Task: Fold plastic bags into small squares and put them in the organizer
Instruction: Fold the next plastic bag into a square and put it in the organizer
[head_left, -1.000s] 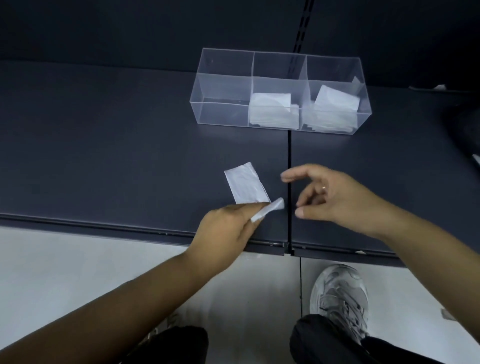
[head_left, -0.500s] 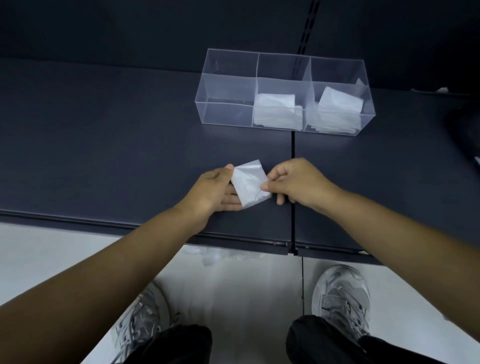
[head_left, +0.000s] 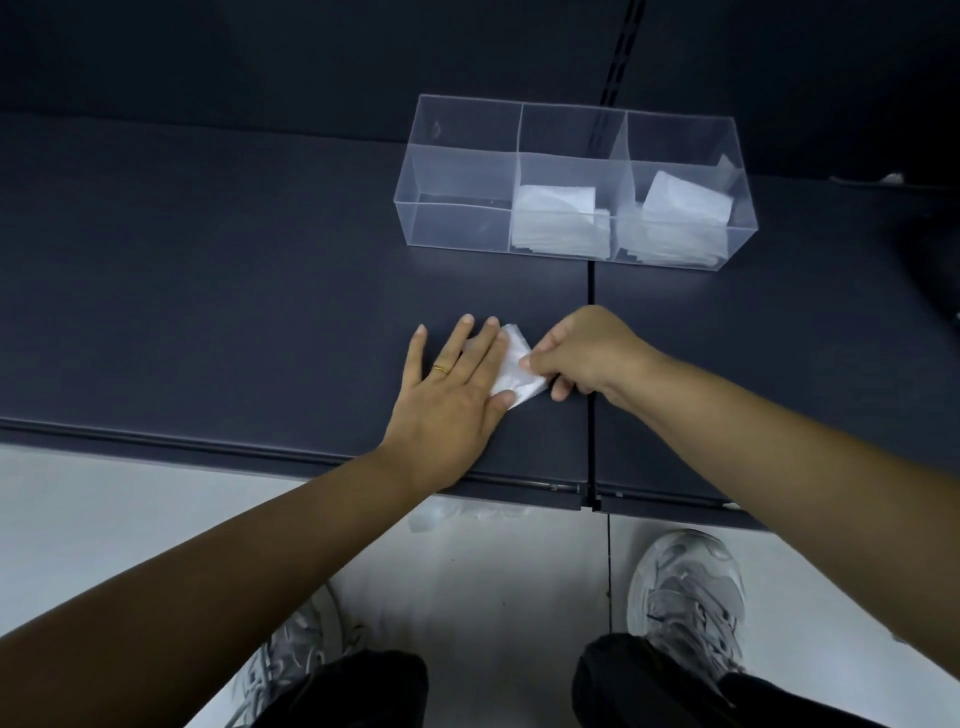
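Observation:
A small folded white plastic bag (head_left: 517, 371) lies on the dark shelf (head_left: 234, 312) near its front edge. My left hand (head_left: 452, 387) lies flat with straight fingers, pressing down the bag's left side. My right hand (head_left: 584, 353) pinches the bag's right edge between thumb and curled fingers. Behind them stands the clear organizer (head_left: 457, 171) with three compartments. Its left compartment holds nothing, while the middle one holds folded bags (head_left: 558, 218) and the right one a further stack of folded squares (head_left: 680, 218).
A vertical seam (head_left: 590, 291) splits the shelf just right of the bag. The shelf's front lip (head_left: 260, 447) runs below my hands. Under it are a pale floor, my grey shoes (head_left: 685, 597) and a crumpled clear bag (head_left: 457, 514).
My left hand went from gripping the bag's end to lying flat on it with spread fingers. My right hand closed in and pinched the right edge. The bag is now a shorter, folded square.

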